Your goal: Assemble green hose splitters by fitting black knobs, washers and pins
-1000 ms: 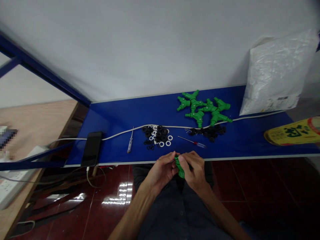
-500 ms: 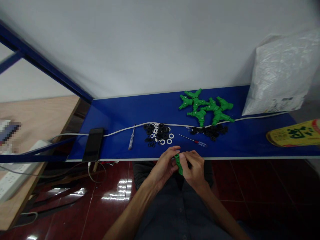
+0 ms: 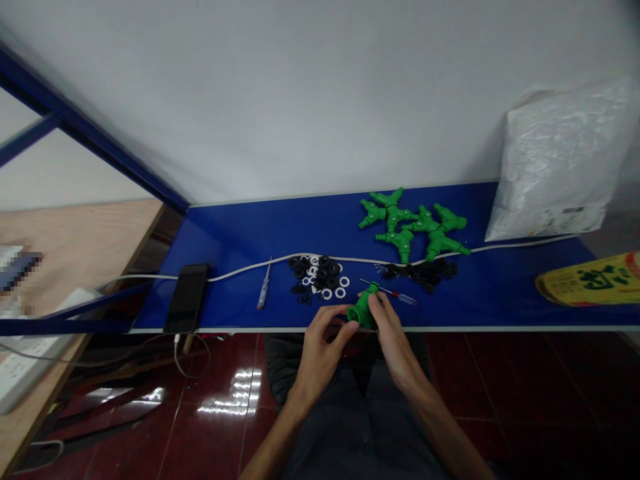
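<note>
Both my left hand [image 3: 323, 340] and my right hand [image 3: 391, 330] grip one green plastic hose splitter [image 3: 364, 308] at the table's front edge. Its wide round opening faces left, towards my left thumb; a narrower end points up and away. Just beyond it lies a small screwdriver [image 3: 405, 299] with a red and clear handle. Black and white ring washers [image 3: 323, 272] sit in a loose pile to the left. Small black parts [image 3: 427, 273] and a few screws lie to the right. Several more green splitters [image 3: 399, 215] rest together farther back.
On the blue tabletop [image 3: 240, 233] a white cable [image 3: 250, 265] runs across. A second screwdriver [image 3: 263, 290] and a black phone [image 3: 187, 298] lie left. A white plastic package [image 3: 555, 167] leans against the wall at right, near a yellow can [image 3: 590, 280]. A blue metal frame [image 3: 100, 147] rises at left.
The green splitter has been raised and turned, so its wide opening now shows. Both hands moved with it, my right hand shifting its hold to the side. The view has tilted slightly.
</note>
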A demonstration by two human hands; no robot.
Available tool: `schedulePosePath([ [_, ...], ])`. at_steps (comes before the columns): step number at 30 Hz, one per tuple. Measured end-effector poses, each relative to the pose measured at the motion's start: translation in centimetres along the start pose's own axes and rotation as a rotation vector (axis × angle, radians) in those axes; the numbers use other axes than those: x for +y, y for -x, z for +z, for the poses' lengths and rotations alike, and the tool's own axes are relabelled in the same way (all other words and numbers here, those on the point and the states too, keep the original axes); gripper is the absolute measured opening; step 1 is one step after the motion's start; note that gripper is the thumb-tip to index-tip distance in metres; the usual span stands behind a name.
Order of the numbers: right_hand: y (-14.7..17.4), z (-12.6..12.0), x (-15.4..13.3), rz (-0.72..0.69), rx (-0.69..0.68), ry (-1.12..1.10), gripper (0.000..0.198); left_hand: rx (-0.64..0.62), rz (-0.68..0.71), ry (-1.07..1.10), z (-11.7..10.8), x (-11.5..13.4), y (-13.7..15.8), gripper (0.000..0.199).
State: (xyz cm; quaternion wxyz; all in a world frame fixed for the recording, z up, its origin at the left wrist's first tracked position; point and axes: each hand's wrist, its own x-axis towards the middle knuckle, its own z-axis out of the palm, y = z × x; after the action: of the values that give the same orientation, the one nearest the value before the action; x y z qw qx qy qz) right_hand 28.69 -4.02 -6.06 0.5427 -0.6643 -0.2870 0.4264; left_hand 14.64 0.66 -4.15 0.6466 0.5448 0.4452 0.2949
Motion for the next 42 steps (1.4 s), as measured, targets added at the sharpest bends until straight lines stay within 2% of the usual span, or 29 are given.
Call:
schedulePosePath([
  [3, 0.4, -0.1, -0.2, 0.150, -0.056, -0.193, 0.041, -0.022, 0.037, -0.050, -0.3, 0.1, -0.5, 0.026],
  [6, 0.2, -0.3, -0.1, 0.175, -0.075, -0.327, 0.041, -0.026, 0.100, -0.188, -1.3, 0.4, -1.2, 0.023],
  [12, -0.5, -0.3, 0.1, 0.222, -0.026, -0.502, 0.045, 0.151, 0.366, -0.559, -4.0, 0.6, -3.9, 0.020],
  [16, -0.8, -0.3, 0.1, 0.240, -0.018, -0.587, 0.043, 0.092, 0.532, -0.934, -4.1, 0.7, -6.0, 0.030],
  [19, -0.8, -0.5, 0.0, 0.294, -0.004, -0.651, 0.040, 0.070, 0.549, -1.081, -3.8, 0.6, -7.3, 0.030],
  [23, -0.7, -0.7, -0.3, 0.332, 0.001, -0.730, 0.039, 0.078, 0.528, -1.123, -3.7, 0.4, -7.8, 0.030],
  [28, -0.7, -0.9, -0.4, 0.338, 0.000, -0.756, 0.038, 0.098, 0.554, -1.098, -3.5, 0.9, -6.9, 0.030],
  [32, -0.8, -1.0, -0.4, 0.342, -0.022, -0.745, 0.036, -0.013, 0.593, -1.169, -2.9, 1.7, -6.4, 0.022],
  [38, -0.8, -1.1, -0.3, 0.334, -0.029, -0.765, 0.035, -0.092, 0.556, -1.295, -2.6, 2.7, -7.2, 0.017],
  [40, -0.7, -1.0, -0.3, 0.321, -0.028, -0.775, 0.035, -0.115, 0.567, -1.267, -2.6, 2.7, -7.4, 0.014],
  [42, -0.7, -1.0, -0.3, 0.308, -0.023, -0.783, 0.035, -0.123, 0.562, -1.135, -2.5, 2.7, -7.2, 0.010],
])
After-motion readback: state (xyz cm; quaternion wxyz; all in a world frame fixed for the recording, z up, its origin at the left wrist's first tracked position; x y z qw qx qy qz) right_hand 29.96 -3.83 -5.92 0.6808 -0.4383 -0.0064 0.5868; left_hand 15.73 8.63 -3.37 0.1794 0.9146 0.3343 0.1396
